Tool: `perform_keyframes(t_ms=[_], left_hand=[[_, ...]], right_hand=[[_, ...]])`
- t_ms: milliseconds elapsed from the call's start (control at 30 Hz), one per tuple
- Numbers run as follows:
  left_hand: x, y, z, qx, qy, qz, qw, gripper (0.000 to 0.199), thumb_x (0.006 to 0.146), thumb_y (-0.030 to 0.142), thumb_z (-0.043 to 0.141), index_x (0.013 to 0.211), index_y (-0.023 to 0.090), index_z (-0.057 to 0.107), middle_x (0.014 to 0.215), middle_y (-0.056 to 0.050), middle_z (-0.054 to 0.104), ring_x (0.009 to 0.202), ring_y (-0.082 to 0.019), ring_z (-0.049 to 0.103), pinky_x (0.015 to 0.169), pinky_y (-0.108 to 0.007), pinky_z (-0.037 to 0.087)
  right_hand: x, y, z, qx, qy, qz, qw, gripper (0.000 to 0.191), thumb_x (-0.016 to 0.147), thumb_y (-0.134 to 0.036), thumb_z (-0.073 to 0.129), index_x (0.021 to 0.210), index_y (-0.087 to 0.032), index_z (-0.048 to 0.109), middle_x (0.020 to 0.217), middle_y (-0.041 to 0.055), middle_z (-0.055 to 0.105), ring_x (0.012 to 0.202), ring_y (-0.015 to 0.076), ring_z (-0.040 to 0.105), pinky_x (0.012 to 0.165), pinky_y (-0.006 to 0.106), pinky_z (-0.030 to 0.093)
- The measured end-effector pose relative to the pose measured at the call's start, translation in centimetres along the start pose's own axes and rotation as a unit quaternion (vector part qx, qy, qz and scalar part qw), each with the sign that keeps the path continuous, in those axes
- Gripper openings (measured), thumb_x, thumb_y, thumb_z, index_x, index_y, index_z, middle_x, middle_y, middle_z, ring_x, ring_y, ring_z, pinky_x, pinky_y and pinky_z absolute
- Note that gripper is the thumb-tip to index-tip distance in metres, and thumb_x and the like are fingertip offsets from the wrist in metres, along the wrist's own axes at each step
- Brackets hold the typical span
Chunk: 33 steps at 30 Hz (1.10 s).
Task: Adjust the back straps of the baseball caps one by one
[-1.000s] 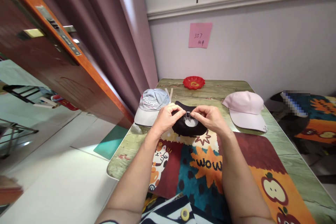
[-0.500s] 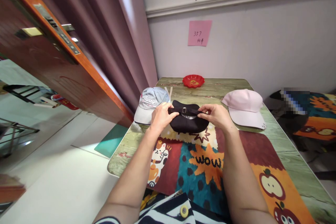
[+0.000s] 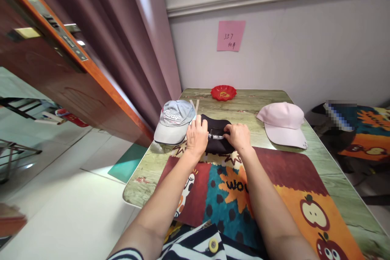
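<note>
Table (image 3: 140, 185), grey cap (image 3: 175, 122) by its left edge: left hand (image 3: 197, 135) clasps, right hand (image 3: 239, 135) pinches, a black cap (image 3: 217, 146); uneven tugging could twist it askew

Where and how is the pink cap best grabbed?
Probably by the brim of the pink cap, pinched top and bottom from the near side: it sits crown up, its broad, thin brim facing the person. The right hand is closer, but it is on the black cap.
</note>
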<state>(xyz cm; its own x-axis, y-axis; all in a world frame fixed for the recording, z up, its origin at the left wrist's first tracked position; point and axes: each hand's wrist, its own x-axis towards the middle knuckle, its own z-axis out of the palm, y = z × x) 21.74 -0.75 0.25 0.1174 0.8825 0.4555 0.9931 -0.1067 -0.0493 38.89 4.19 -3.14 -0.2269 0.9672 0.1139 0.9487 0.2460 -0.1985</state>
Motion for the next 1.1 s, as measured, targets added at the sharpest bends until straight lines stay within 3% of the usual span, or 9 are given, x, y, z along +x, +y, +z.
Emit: perform_keyframes(t_ms=[67, 133, 200, 333, 467, 767, 933, 1033, 1100], left_hand=[[-1.1, 0.2, 0.0, -0.032, 0.038, 0.129, 0.99, 0.02, 0.096, 0.018, 0.051, 0.111, 0.016, 0.064, 0.13, -0.017, 0.062, 0.105, -0.029, 0.062, 0.087, -0.044, 0.051], [-2.9, 0.3, 0.3, -0.086, 0.035, 0.274, 0.957, 0.021, 0.098, 0.017, 0.046, 0.105, 0.016, 0.066, 0.116, -0.015, 0.069, 0.1, -0.026, 0.066, 0.089, -0.044, 0.052], [-5.2, 0.3, 0.9, -0.132, 0.016, 0.352, 0.927, 0.027, 0.099, 0.016, 0.042, 0.107, 0.017, 0.067, 0.112, -0.014, 0.072, 0.105, -0.025, 0.067, 0.095, -0.044, 0.052], [-8.3, -0.2, 2.7, -0.189, -0.026, 0.317, 0.929, 0.043, 0.099, 0.009, 0.034, 0.133, 0.015, 0.06, 0.138, -0.016, 0.063, 0.134, -0.027, 0.055, 0.115, -0.05, 0.043], [-8.3, -0.7, 3.9, -0.237, -0.077, 0.273, 0.929, 0.048, 0.099, 0.009, 0.034, 0.141, 0.017, 0.056, 0.143, -0.016, 0.06, 0.14, -0.027, 0.05, 0.119, -0.053, 0.039], [-5.8, 0.4, 5.0, -0.125, -0.062, 0.217, 0.966, 0.043, 0.099, 0.007, 0.031, 0.126, 0.007, 0.064, 0.132, -0.025, 0.064, 0.124, -0.033, 0.061, 0.096, -0.046, 0.048], [-2.5, -0.5, 2.3, -0.083, -0.059, 0.23, 0.968, 0.029, 0.095, 0.007, 0.041, 0.107, 0.011, 0.067, 0.097, -0.017, 0.071, 0.094, -0.026, 0.066, 0.08, -0.039, 0.048], [0.2, -1.0, -1.5, -0.116, -0.07, 0.288, 0.948, 0.02, 0.095, 0.014, 0.048, 0.093, 0.015, 0.068, 0.09, -0.012, 0.07, 0.094, -0.025, 0.063, 0.088, -0.04, 0.045], [1.9, -1.3, -4.9, -0.154, -0.083, 0.299, 0.938, 0.022, 0.097, 0.023, 0.05, 0.089, 0.017, 0.069, 0.088, -0.011, 0.071, 0.092, -0.025, 0.064, 0.088, -0.041, 0.044]], right_hand=[[0.0, -0.3, 0.4, 0.0, -0.001, -0.004, 1.0, 0.017, 0.087, -0.032, 0.069, 0.102, -0.027, 0.075, 0.101, 0.0084, 0.077, 0.102, 0.0263, 0.064, 0.085, 0.036, 0.038], [-0.1, -0.4, 0.7, 0.003, -0.006, -0.001, 1.0, 0.017, 0.086, -0.03, 0.069, 0.101, -0.026, 0.075, 0.101, 0.0086, 0.077, 0.1, 0.026, 0.065, 0.085, 0.035, 0.038], [-0.1, -0.4, 0.9, 0.008, -0.011, 0.0, 1.0, 0.016, 0.086, -0.03, 0.069, 0.1, -0.025, 0.075, 0.098, 0.0094, 0.077, 0.098, 0.0262, 0.066, 0.084, 0.035, 0.038], [-0.2, 0.0, 1.2, 0.027, -0.006, -0.001, 1.0, 0.015, 0.086, -0.031, 0.07, 0.097, -0.024, 0.076, 0.093, 0.0108, 0.077, 0.093, 0.0273, 0.068, 0.079, 0.036, 0.04], [-0.1, 0.3, 1.5, 0.05, 0.028, -0.019, 0.998, 0.014, 0.086, -0.026, 0.068, 0.097, -0.023, 0.075, 0.101, 0.0097, 0.076, 0.098, 0.0267, 0.066, 0.083, 0.036, 0.04], [0.0, 1.3, 0.1, 0.16, 0.071, -0.093, 0.98, 0.017, 0.093, -0.032, 0.062, 0.09, -0.022, 0.075, 0.098, 0.0073, 0.076, 0.099, 0.0236, 0.065, 0.096, 0.037, 0.039], [-0.6, 2.9, -2.3, 0.23, 0.045, -0.176, 0.956, 0.03, 0.085, -0.048, 0.072, 0.106, -0.027, 0.075, 0.119, 0.0069, 0.073, 0.126, 0.0296, 0.058, 0.112, 0.048, 0.031], [-1.4, 2.6, -4.1, 0.219, 0.065, -0.177, 0.957, 0.041, 0.079, -0.043, 0.079, 0.117, -0.03, 0.071, 0.131, 0.0061, 0.068, 0.141, 0.0351, 0.044, 0.119, 0.063, 0.013], [-2.1, 2.2, -5.6, 0.245, 0.089, -0.183, 0.948, 0.036, 0.081, -0.04, 0.078, 0.114, -0.03, 0.072, 0.128, 0.0056, 0.07, 0.139, 0.0347, 0.047, 0.119, 0.064, 0.012]])
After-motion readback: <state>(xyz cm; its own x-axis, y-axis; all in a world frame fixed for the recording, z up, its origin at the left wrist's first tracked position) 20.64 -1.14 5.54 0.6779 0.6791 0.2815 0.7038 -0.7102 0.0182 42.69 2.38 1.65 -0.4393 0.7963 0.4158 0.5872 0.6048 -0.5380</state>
